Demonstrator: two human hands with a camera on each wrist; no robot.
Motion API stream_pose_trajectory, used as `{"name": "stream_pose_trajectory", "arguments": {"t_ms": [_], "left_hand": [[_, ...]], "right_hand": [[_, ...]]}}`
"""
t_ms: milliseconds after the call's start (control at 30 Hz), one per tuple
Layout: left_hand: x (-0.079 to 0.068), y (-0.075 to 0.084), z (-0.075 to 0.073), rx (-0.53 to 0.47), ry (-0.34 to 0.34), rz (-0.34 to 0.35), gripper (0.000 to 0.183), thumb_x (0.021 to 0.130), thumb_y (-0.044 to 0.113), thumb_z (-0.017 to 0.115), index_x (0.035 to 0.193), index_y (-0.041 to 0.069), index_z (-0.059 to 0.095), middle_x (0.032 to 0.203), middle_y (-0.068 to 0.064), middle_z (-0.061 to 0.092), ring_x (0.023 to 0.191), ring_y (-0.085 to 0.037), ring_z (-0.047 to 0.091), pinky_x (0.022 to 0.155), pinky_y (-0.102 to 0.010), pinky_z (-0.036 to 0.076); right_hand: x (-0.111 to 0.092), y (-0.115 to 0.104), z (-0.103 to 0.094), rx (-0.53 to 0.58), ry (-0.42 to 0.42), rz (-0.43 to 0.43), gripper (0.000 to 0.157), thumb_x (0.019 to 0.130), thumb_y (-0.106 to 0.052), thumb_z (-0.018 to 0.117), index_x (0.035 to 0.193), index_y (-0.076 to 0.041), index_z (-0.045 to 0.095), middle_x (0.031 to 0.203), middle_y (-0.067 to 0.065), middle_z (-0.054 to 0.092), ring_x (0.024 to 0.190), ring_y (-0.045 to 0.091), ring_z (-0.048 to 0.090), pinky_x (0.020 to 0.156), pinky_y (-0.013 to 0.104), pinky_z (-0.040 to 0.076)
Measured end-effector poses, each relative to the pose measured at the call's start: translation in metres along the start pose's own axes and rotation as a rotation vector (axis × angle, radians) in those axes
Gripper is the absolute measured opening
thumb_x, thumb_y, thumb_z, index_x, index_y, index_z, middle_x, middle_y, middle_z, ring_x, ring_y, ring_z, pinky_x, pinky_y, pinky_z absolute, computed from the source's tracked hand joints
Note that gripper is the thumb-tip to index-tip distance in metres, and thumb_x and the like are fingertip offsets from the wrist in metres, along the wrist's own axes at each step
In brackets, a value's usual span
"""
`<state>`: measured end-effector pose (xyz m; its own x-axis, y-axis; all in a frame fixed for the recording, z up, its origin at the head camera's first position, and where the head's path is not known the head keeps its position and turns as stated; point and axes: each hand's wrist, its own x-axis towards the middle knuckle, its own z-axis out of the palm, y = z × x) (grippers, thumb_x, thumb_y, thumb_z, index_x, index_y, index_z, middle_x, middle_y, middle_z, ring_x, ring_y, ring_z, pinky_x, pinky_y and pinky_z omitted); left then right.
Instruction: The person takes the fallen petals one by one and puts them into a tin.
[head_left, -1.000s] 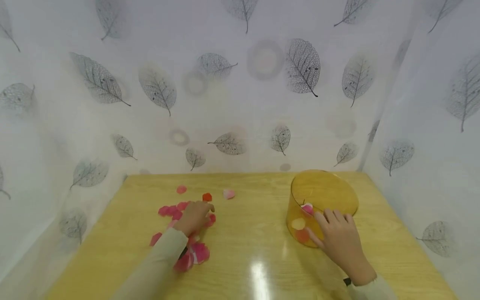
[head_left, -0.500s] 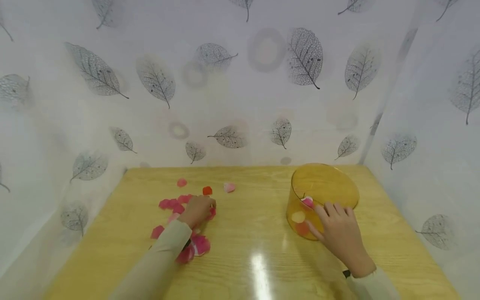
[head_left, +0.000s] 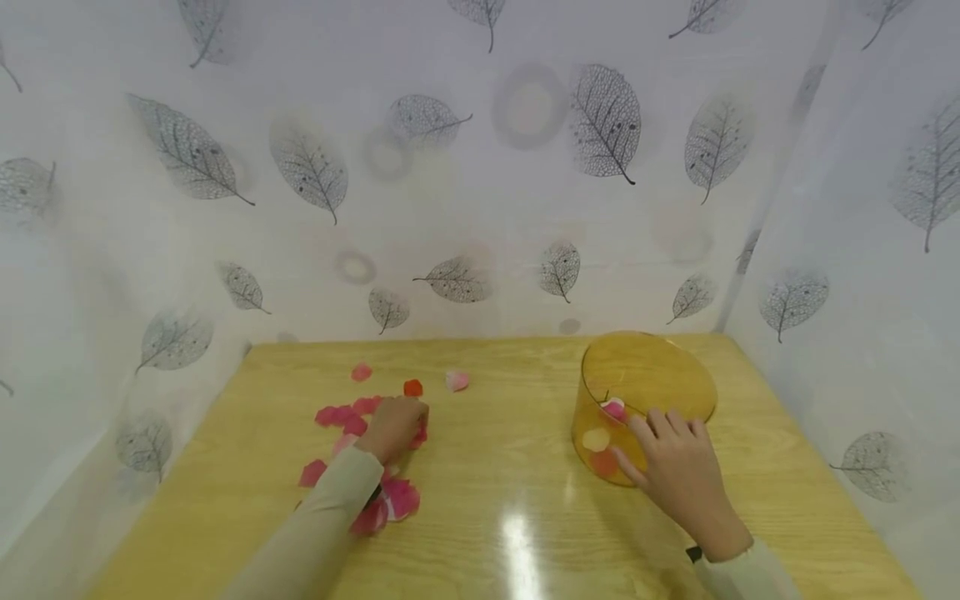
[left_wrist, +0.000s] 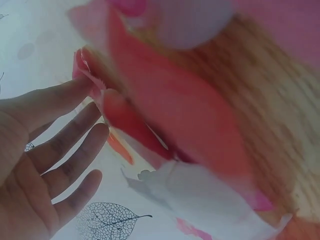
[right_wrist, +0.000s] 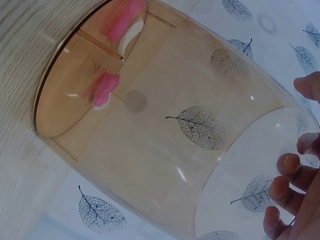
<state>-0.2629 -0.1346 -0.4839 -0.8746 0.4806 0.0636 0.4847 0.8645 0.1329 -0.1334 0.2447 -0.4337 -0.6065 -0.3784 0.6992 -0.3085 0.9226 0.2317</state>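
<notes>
While the left hand (head_left: 392, 432) pinches a pink petal (left_wrist: 81, 70), the right hand (head_left: 684, 477) gripping an amber bin (head_left: 647, 368), light pressure should avoid creases.

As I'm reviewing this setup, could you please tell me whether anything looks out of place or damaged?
Nothing stands out: the amber container shows no visible crack, and the pink petals lie scattered on the table, with no liquid spill visible.

The tub (head_left: 652, 367) looks smooth, glossy and see-through, plastic or glass. The table (head_left: 495, 450) shows glossy wood grain. The petals (head_left: 405, 497) look thin and matt, like cloth. The sheet (head_left: 491, 183) looks smooth; the sleeve (head_left: 307, 517) is matt cloth.
</notes>
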Motion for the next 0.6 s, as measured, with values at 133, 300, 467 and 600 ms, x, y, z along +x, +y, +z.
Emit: {"name": "stream_pose_trajectory", "arguments": {"t_ms": [133, 300, 467, 600], "left_hand": [[0.001, -0.002, 0.002, 0.017, 0.019, 0.008, 0.017, 0.075, 0.001, 0.071, 0.068, 0.014, 0.063, 0.069, 0.003, 0.065, 0.064, -0.016, 0.057, 0.066, -0.036, 0.049], [0.002, -0.004, -0.001, 0.012, 0.035, 0.020, 0.016, 0.075, 0.001, 0.069, 0.067, 0.013, 0.063, 0.068, 0.002, 0.065, 0.063, -0.018, 0.058, 0.064, -0.038, 0.048], [0.000, -0.004, -0.010, 0.012, 0.062, 0.042, 0.015, 0.075, 0.003, 0.070, 0.068, 0.014, 0.063, 0.068, 0.001, 0.066, 0.064, -0.020, 0.060, 0.066, -0.038, 0.047], [-0.001, -0.003, -0.018, 0.002, 0.087, 0.051, 0.016, 0.075, 0.001, 0.071, 0.069, 0.014, 0.064, 0.069, 0.001, 0.067, 0.064, -0.019, 0.060, 0.069, -0.039, 0.047]], "right_hand": [[-0.001, -0.001, 0.000, 0.000, 0.004, 0.000, 0.060, 0.095, -0.057, 0.023, 0.083, -0.006, 0.050, 0.067, 0.009, 0.048, 0.057, 0.028, 0.044, 0.053, 0.035, 0.028], [-0.001, 0.000, 0.001, 0.002, 0.004, 0.004, 0.060, 0.095, -0.058, 0.023, 0.084, -0.006, 0.050, 0.067, 0.009, 0.047, 0.057, 0.028, 0.045, 0.053, 0.035, 0.028], [-0.001, 0.000, 0.001, 0.003, 0.009, 0.000, 0.059, 0.095, -0.057, 0.024, 0.082, -0.006, 0.050, 0.067, 0.009, 0.048, 0.057, 0.028, 0.045, 0.053, 0.036, 0.030], [-0.002, 0.000, 0.001, 0.005, 0.011, 0.000, 0.060, 0.095, -0.057, 0.024, 0.081, -0.005, 0.049, 0.067, 0.010, 0.048, 0.058, 0.029, 0.046, 0.053, 0.037, 0.031]]}}
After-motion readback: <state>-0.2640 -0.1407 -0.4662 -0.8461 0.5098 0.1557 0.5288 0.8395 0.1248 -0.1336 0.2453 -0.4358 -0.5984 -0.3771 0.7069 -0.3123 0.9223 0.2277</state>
